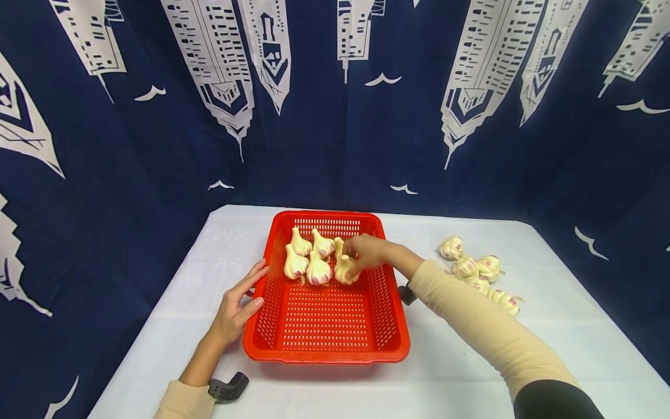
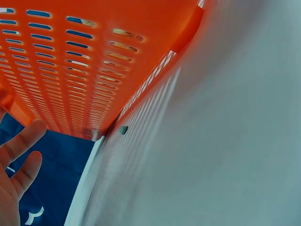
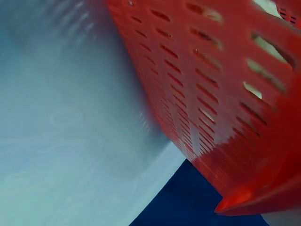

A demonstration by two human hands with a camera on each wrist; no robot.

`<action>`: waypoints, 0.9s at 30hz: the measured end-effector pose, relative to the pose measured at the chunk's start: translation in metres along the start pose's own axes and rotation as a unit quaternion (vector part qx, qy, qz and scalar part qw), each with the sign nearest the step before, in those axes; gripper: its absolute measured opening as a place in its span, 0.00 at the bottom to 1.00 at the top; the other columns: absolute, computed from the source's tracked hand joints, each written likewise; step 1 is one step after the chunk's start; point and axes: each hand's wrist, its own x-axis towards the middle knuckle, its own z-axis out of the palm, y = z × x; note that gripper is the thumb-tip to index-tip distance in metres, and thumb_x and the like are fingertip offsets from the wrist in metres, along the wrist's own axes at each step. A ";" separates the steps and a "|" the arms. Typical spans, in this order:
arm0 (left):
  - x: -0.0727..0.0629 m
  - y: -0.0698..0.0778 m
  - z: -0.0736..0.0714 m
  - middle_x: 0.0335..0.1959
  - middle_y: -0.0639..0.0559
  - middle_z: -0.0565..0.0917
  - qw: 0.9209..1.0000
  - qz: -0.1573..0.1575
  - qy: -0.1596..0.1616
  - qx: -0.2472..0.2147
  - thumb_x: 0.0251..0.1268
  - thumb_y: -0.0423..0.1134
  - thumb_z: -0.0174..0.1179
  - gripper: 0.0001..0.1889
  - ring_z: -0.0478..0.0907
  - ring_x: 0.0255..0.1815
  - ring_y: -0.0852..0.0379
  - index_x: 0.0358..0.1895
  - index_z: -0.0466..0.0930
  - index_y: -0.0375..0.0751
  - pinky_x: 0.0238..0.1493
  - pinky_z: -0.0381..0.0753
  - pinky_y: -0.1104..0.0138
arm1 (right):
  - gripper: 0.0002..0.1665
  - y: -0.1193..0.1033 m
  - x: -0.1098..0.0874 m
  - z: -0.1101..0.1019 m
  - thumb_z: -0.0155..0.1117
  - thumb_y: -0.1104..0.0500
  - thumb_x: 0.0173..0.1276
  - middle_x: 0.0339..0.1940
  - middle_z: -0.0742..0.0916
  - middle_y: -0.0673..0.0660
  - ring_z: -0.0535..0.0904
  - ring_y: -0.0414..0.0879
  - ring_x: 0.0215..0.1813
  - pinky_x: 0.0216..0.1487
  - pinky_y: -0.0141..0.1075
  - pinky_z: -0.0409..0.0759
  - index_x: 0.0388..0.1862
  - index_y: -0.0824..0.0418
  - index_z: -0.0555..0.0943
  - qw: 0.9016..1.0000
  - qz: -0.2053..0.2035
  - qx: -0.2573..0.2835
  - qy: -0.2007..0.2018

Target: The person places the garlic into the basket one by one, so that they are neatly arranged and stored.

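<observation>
A red plastic basket (image 1: 327, 355) with slotted walls stands on the table and holds several garlic bulbs (image 1: 319, 270) in its far half. My right hand (image 1: 366, 251) reaches over the basket's right wall, its thumb and fingers curled about a garlic bulb (image 1: 345, 270) at the right end of the group. Against the left wall rests my left hand (image 1: 235, 305), fingers extended along the rim and thumb apart. Its fingertips (image 2: 35, 129) show beside the slotted wall in the left wrist view. The basket's wall hides my right hand in the right wrist view.
More garlic bulbs (image 1: 477, 267) lie in a loose cluster on the white tabletop (image 1: 445, 361), right of the basket and beside my right forearm. Behind the table hangs a dark blue curtain (image 1: 324, 157) printed with white buildings and birds.
</observation>
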 end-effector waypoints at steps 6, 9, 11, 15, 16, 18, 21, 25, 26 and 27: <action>0.002 0.001 0.000 0.73 0.37 0.66 1.000 0.000 -0.002 -0.001 0.58 0.30 0.53 0.30 0.68 0.68 0.61 0.68 0.70 0.31 0.43 0.71 0.69 | 0.29 -0.001 0.001 0.003 0.80 0.54 0.52 0.44 0.86 0.54 0.80 0.47 0.44 0.51 0.40 0.80 0.53 0.62 0.82 1.000 0.017 -0.017 -0.001; 0.002 0.000 0.001 0.72 0.35 0.66 1.000 0.005 0.001 0.000 0.57 0.30 0.53 0.30 0.68 0.68 0.60 0.68 0.71 0.31 0.43 0.71 0.69 | 0.29 -0.001 0.002 0.004 0.80 0.55 0.52 0.43 0.86 0.54 0.79 0.46 0.43 0.51 0.39 0.80 0.53 0.62 0.82 0.999 0.019 -0.027 -0.002; 0.001 0.000 0.001 0.72 0.35 0.66 1.000 0.006 0.001 0.000 0.57 0.30 0.53 0.30 0.69 0.67 0.60 0.67 0.71 0.30 0.43 0.71 0.68 | 0.28 -0.001 0.002 0.005 0.80 0.55 0.53 0.42 0.86 0.54 0.78 0.46 0.42 0.50 0.38 0.80 0.52 0.62 0.82 0.999 0.018 -0.032 -0.003; 0.001 0.001 0.002 0.73 0.37 0.66 1.000 -0.001 -0.002 0.000 0.58 0.30 0.53 0.30 0.69 0.67 0.60 0.68 0.71 0.31 0.44 0.72 0.69 | 0.27 0.000 0.001 0.006 0.80 0.55 0.53 0.42 0.87 0.55 0.79 0.47 0.43 0.48 0.38 0.80 0.51 0.61 0.83 0.999 0.015 -0.032 0.006; 0.001 0.001 0.001 0.73 0.37 0.66 1.000 -0.002 -0.002 0.001 0.58 0.31 0.53 0.30 0.69 0.67 0.61 0.68 0.71 0.32 0.44 0.72 0.69 | 0.26 0.000 0.000 0.006 0.80 0.55 0.53 0.42 0.87 0.56 0.80 0.47 0.43 0.48 0.38 0.80 0.50 0.61 0.83 0.999 0.012 -0.032 0.011; 0.001 0.002 0.001 0.73 0.37 0.66 1.000 -0.004 -0.002 0.002 0.58 0.31 0.53 0.30 0.69 0.67 0.61 0.68 0.71 0.32 0.44 0.71 0.69 | 0.25 0.001 0.000 0.006 0.79 0.56 0.54 0.42 0.87 0.57 0.80 0.48 0.43 0.48 0.38 0.80 0.49 0.62 0.83 0.999 0.004 -0.032 0.019; 0.001 0.002 0.001 0.72 0.37 0.66 1.000 -0.003 -0.002 0.005 0.58 0.31 0.53 0.30 0.68 0.67 0.61 0.68 0.71 0.32 0.43 0.71 0.69 | 0.23 0.000 -0.002 0.007 0.78 0.56 0.55 0.41 0.88 0.58 0.81 0.49 0.43 0.48 0.38 0.80 0.48 0.63 0.83 0.999 -0.007 -0.031 0.029; 0.000 0.003 0.000 0.72 0.37 0.66 1.000 -0.002 -0.001 0.005 0.58 0.30 0.53 0.30 0.69 0.67 0.61 0.68 0.71 0.32 0.43 0.71 0.69 | 0.24 0.001 -0.003 0.005 0.78 0.56 0.56 0.41 0.88 0.59 0.82 0.48 0.43 0.46 0.37 0.81 0.49 0.65 0.83 0.999 -0.020 -0.020 0.037; 0.000 0.003 0.000 0.72 0.36 0.66 1.000 0.001 0.000 0.005 0.58 0.30 0.54 0.30 0.69 0.67 0.61 0.67 0.71 0.31 0.42 0.72 0.68 | 0.24 0.002 -0.004 0.005 0.78 0.56 0.56 0.41 0.88 0.59 0.82 0.48 0.42 0.46 0.37 0.81 0.49 0.65 0.82 0.999 -0.023 -0.015 0.040; 0.000 0.003 0.000 0.72 0.36 0.66 1.000 0.002 0.000 0.005 0.58 0.30 0.54 0.30 0.69 0.67 0.61 0.67 0.71 0.31 0.42 0.72 0.68 | 0.24 0.003 -0.004 0.004 0.77 0.56 0.56 0.41 0.88 0.59 0.82 0.48 0.42 0.45 0.37 0.81 0.49 0.65 0.82 0.999 -0.025 -0.010 0.042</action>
